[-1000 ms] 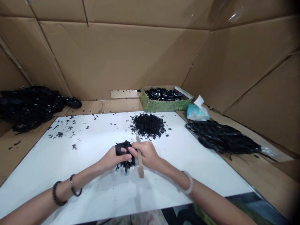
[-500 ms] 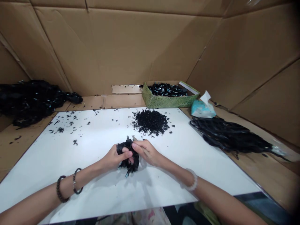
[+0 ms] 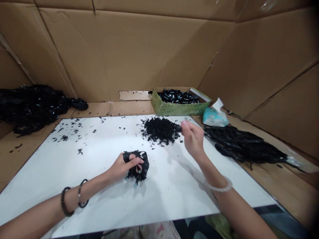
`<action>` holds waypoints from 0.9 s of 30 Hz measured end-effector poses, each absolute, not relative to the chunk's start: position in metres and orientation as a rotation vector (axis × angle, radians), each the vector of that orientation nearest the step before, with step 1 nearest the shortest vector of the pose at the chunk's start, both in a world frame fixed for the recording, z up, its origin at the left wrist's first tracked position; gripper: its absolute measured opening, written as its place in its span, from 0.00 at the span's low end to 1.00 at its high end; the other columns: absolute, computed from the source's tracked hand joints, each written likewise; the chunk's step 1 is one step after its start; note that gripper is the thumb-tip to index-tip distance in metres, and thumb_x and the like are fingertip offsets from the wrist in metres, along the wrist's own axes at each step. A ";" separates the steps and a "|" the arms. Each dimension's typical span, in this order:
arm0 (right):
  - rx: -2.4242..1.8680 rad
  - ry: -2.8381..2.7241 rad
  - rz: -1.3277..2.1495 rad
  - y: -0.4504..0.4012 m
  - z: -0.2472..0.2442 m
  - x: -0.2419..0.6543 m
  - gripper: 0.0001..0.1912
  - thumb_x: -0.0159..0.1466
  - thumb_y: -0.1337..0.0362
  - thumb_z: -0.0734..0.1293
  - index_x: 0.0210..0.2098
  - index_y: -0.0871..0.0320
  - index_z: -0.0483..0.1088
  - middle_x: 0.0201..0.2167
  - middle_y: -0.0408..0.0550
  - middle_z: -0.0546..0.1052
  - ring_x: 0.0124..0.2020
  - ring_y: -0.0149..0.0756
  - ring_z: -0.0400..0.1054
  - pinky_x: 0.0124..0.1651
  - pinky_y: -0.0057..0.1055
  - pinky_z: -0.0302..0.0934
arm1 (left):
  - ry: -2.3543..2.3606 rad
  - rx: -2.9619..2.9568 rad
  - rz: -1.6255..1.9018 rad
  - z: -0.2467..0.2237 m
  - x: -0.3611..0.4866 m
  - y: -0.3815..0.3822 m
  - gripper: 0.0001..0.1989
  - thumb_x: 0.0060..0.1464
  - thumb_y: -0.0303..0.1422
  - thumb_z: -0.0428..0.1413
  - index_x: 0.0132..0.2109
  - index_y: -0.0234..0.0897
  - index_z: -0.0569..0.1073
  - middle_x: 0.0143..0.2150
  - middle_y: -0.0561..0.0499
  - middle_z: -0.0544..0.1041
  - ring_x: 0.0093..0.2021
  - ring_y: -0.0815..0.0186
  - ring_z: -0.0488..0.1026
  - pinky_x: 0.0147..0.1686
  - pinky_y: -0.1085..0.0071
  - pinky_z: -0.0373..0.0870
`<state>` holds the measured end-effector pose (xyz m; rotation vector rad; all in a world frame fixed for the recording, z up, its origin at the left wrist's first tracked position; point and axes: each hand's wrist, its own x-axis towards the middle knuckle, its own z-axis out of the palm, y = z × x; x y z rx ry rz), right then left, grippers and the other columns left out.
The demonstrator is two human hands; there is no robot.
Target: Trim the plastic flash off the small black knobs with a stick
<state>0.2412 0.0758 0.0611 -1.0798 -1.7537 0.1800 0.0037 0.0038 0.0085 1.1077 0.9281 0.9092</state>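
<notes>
My left hand (image 3: 127, 164) is wrapped round a bunch of black rubbery pieces (image 3: 144, 166). Some have pale blue ends sticking out below the fingers. My right hand (image 3: 194, 137) is raised at the right edge of a heap of tiny black bits (image 3: 160, 130). It pinches a small black piece (image 3: 177, 128) between thumb and finger. A blurred greyish tip shows just above that thumb; what it belongs to, I cannot tell.
Behind the heap stands a green box (image 3: 179, 109) full of black pieces. A tissue pack (image 3: 214, 116) and long black strips (image 3: 246, 144) lie to the right. A black bundle (image 3: 32, 106) is at far left. Scattered scraps (image 3: 64, 137) dot the white board (image 3: 94, 186); cardboard walls (image 3: 139, 49) surround it.
My right hand has left the bunch and moved right and away from me to the heap, with a small black piece in its fingers. My left hand keeps its hold, nearly still.
</notes>
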 end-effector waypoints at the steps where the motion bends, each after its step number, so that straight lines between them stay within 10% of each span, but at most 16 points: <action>1: -1.098 -1.824 0.020 0.075 0.067 0.247 0.23 0.64 0.55 0.54 0.16 0.56 0.47 0.12 0.37 0.49 0.15 0.25 0.44 0.21 0.26 0.42 | 0.935 1.068 0.923 0.009 0.004 0.004 0.16 0.48 0.43 0.58 0.28 0.32 0.73 0.28 0.47 0.76 0.26 0.67 0.71 0.29 0.72 0.68; 13: -1.621 -2.624 -0.284 0.050 0.055 0.227 0.19 0.60 0.52 0.63 0.19 0.59 0.64 0.15 0.47 0.70 0.15 0.31 0.60 0.22 0.28 0.37 | 0.850 0.936 0.869 0.014 0.004 0.001 0.20 0.52 0.44 0.54 0.40 0.29 0.76 0.37 0.42 0.76 0.28 0.66 0.71 0.31 0.69 0.70; 22: -0.954 -2.394 -0.308 0.016 0.034 0.181 0.25 0.64 0.47 0.53 0.21 0.59 0.64 0.12 0.43 0.66 0.14 0.28 0.55 0.22 0.28 0.39 | 0.765 0.846 0.898 0.000 0.001 0.003 0.20 0.54 0.42 0.53 0.52 0.41 0.70 0.51 0.46 0.73 0.52 0.58 0.68 0.49 0.67 0.65; 27: -0.858 -2.346 -0.303 0.015 0.020 0.173 0.17 0.63 0.63 0.56 0.20 0.59 0.63 0.12 0.41 0.67 0.14 0.26 0.55 0.22 0.27 0.43 | 0.752 0.915 0.893 0.004 0.003 0.001 0.20 0.54 0.45 0.51 0.50 0.40 0.72 0.50 0.46 0.73 0.52 0.60 0.67 0.52 0.67 0.62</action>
